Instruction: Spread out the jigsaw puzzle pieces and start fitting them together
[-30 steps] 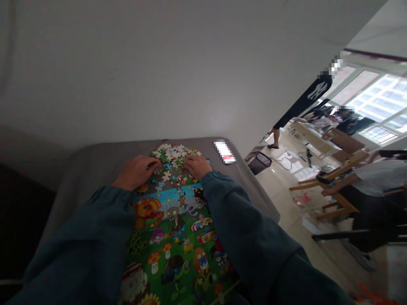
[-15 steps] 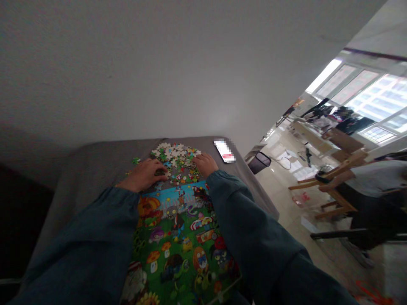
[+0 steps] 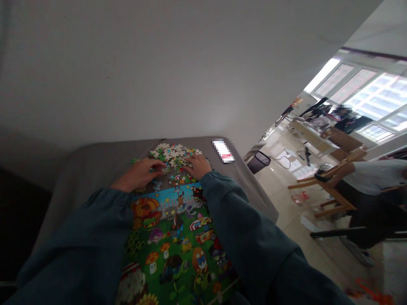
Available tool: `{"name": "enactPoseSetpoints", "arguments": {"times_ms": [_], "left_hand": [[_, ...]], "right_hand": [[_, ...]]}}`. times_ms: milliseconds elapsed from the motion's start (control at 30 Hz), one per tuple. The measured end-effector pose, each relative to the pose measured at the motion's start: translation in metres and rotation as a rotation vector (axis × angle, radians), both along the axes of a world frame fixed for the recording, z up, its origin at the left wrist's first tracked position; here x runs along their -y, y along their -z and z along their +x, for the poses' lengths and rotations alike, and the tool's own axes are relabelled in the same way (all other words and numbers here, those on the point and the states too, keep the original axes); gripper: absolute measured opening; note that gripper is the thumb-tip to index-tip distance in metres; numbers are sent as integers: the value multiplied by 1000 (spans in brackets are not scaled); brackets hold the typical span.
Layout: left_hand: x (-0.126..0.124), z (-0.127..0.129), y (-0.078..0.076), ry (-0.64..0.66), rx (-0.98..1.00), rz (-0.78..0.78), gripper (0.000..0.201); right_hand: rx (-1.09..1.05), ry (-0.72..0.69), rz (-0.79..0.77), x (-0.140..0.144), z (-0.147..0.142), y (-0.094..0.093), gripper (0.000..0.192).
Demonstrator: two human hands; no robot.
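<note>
With the heap of puzzle pieces (image 3: 174, 153) as the clock's centre, the left hand (image 3: 143, 173) is curling at 8 o'clock, thumb and fingertips bending close together; whether they are pinching a piece, I cannot tell. The right hand (image 3: 197, 166) is resting bent fingers on the heap at 4 o'clock, its grip hidden. A colourful picture (image 3: 174, 241) is lying at 6, a phone (image 3: 223, 151) at 3, near the table's (image 3: 92, 163) edge. Bare cloth is stretching towards 9; a wall (image 3: 159, 76) is standing at 12.

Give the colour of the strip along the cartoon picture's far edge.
The strip is light blue with small yellow marks, seen best in the head view.
</note>
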State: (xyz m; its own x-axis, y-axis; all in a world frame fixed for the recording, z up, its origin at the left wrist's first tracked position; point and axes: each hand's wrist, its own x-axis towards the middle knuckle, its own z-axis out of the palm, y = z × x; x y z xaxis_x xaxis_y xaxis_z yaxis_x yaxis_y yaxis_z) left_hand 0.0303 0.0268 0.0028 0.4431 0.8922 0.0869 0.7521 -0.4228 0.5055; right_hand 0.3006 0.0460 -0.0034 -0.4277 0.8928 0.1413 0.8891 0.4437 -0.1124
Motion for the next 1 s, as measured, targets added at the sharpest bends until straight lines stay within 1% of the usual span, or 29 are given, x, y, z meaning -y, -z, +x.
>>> {"name": "enactPoseSetpoints", "arguments": {"times_ms": [100,200,267,433,567,633,700,733,800,867,900,967,1000], "left_hand": [[3,-14,-15,51,14,-10,27],[6,-27,-20,105,-20,-86,21],[5,-32,-19,112,-37,-124,24],[1,-38,-9,59,-9,-105,44],[0,-41,-4,53,5,-98,48],[0,-42,-4,41,1,-87,49],[-2,-43,-5,25,-7,-72,50],[-3,-42,-5,16,-12,-60,50],[-4,-35,-4,-9,-23,-20,48],[-3,-19,1,-43,-34,57,46],[-1,-8,4,-60,-40,102,46],[5,17,13,-85,-70,206,47],[9,29,17,-78,-92,215,49]], "right_hand": [[-14,7,-19,-3,0,2,29],[-35,12,-35,-5,2,2,25],[-47,9,-50,-6,3,2,25],[-80,-30,-98,-7,7,0,22],[-138,-23,-94,-6,9,-3,20],[-176,-8,-73,-3,10,-5,23],[-204,-27,-76,1,12,-9,24],[-211,-53,-91,4,13,-10,23],[-215,-157,-168,10,16,-12,21],[-192,-279,-277,18,19,-12,27],[-167,-307,-318,21,20,-11,31],[-111,-279,-346,25,20,-11,35],[-94,-224,-321,26,20,-11,35]]}}
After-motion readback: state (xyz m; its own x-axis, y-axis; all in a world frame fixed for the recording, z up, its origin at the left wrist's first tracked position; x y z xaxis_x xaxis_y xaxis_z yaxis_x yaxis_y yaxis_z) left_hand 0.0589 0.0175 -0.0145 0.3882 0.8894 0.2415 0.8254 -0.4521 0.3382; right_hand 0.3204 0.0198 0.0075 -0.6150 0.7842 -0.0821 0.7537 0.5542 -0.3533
